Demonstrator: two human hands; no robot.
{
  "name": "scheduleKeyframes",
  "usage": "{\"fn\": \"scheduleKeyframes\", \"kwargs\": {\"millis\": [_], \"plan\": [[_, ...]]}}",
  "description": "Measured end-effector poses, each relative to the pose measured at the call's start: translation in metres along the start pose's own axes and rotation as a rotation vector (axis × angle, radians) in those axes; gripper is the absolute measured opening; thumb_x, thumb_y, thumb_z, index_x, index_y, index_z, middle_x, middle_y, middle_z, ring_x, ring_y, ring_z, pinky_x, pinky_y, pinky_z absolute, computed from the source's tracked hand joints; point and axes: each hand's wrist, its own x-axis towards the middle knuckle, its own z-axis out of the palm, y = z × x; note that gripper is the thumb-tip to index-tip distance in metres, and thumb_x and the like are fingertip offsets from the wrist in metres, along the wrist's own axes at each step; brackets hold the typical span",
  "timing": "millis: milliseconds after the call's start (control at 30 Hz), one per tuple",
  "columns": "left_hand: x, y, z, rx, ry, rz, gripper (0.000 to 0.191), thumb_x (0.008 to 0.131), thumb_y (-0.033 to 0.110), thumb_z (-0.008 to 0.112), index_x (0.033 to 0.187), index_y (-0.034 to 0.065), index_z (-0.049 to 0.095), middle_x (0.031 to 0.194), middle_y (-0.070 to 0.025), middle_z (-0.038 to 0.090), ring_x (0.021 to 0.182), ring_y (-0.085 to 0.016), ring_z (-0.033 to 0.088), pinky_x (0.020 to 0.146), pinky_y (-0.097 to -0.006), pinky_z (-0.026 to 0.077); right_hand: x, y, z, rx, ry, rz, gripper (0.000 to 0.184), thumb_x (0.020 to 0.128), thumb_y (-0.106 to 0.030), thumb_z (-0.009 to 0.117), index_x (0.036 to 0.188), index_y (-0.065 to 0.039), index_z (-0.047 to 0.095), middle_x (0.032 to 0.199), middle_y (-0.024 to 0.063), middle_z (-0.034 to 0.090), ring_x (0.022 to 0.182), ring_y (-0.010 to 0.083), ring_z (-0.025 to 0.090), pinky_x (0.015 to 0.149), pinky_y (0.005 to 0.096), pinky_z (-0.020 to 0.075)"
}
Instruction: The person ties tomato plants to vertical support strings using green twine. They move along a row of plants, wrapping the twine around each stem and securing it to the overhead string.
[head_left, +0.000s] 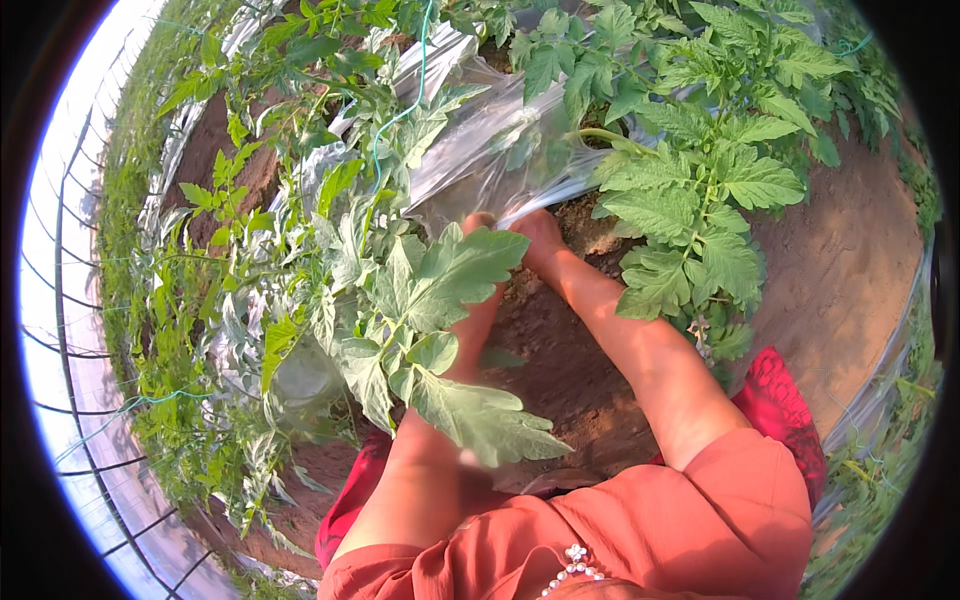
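A sheet of clear plastic mulch film (480, 161) stretches in taut folds from between the plants down to my hands. My right hand (538, 231) grips its near edge, with the fingers closed on the gathered film. Close beside it, my left hand (478, 222) also holds the film edge. A large tomato leaf (457, 277) covers most of my left wrist and part of that hand, so its fingers show only in part. Bare soil (555, 337) lies below the film, between my forearms.
Leafy tomato plants (697, 180) crowd in on the right, and more tomato foliage (337, 247) stands on the left. A turquoise string (409, 112) hangs among the left stems. A sandy path (840, 255) runs along the right. Greenhouse frame bars (64, 247) curve at the far left.
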Motion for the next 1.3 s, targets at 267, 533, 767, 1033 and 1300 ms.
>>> {"fn": "scheduleKeyframes", "kwargs": {"millis": [267, 533, 767, 1033, 1300], "plan": [[0.007, 0.007, 0.009, -0.078, 0.032, 0.007, 0.012, 0.087, 0.011, 0.06, 0.098, 0.0063, 0.061, 0.091, -0.0165, 0.067, 0.083, -0.038, 0.064, 0.074, -0.0453, 0.05, -0.042, -0.024, -0.025, -0.294, -0.177, -0.314, 0.017, 0.083, -0.019, 0.057, 0.094, -0.007, 0.063, 0.09, 0.0135, 0.06, 0.091, 0.0321, 0.057, 0.081, 0.0406, 0.0486], [-0.02, 0.008, 0.013, 0.337, -0.442, -0.088, 0.027, 0.09, 0.024, 0.057, 0.111, 0.0065, 0.059, 0.096, -0.0196, 0.067, 0.089, -0.039, 0.065, 0.079, -0.0466, 0.051, -0.159, -0.061, -0.074, -0.157, -0.969, -0.368, 0.025, 0.084, -0.02, 0.058, 0.1, -0.003, 0.067, 0.088, 0.0173, 0.067, 0.082, 0.0325, 0.066, 0.081, 0.0453, 0.0508], [-0.067, 0.07, -0.155, 0.163, -1.194, 0.051, 0.04, 0.091, 0.033, 0.054, 0.12, 0.0054, 0.057, 0.1, -0.0227, 0.066, 0.094, -0.04, 0.064, 0.083, -0.0482, 0.051, -0.172, -0.116, -0.078, -0.436, -1.252, -0.253, 0.021, 0.085, -0.021, 0.062, 0.096, -0.004, 0.065, 0.085, 0.0193, 0.066, 0.088, 0.0381, 0.066, 0.077, 0.0494, 0.0501], [-0.138, -0.111, -0.156, 0.111, -0.697, -0.379, 0.024, 0.088, 0.022, 0.058, 0.102, 0.0043, 0.066, 0.105, -0.0189, 0.066, 0.1, -0.038, 0.063, 0.086, -0.0472, 0.05, -0.144, -0.218, -0.051, 0.174, -0.912, -0.201, 0.02, 0.087, -0.019, 0.059, 0.094, -0.001, 0.066, 0.083, 0.0188, 0.067, 0.077, 0.0337, 0.066, 0.069, 0.042, 0.0509], [-0.144, -0.162, -0.115, 0.408, 0.003, -0.244, 0.024, 0.077, 0.009, 0.062, 0.101, 0.0069, 0.061, 0.097, -0.0135, 0.064, 0.097, -0.028, 0.064, 0.075, -0.04, 0.054, -0.114, -0.237, 0.024, 0.252, -0.685, -0.179, 0.018, 0.088, -0.015, 0.061, 0.096, 0.001, 0.065, 0.084, 0.0143, 0.068, 0.076, 0.0241, 0.064, 0.071, 0.0359, 0.0506]]}}
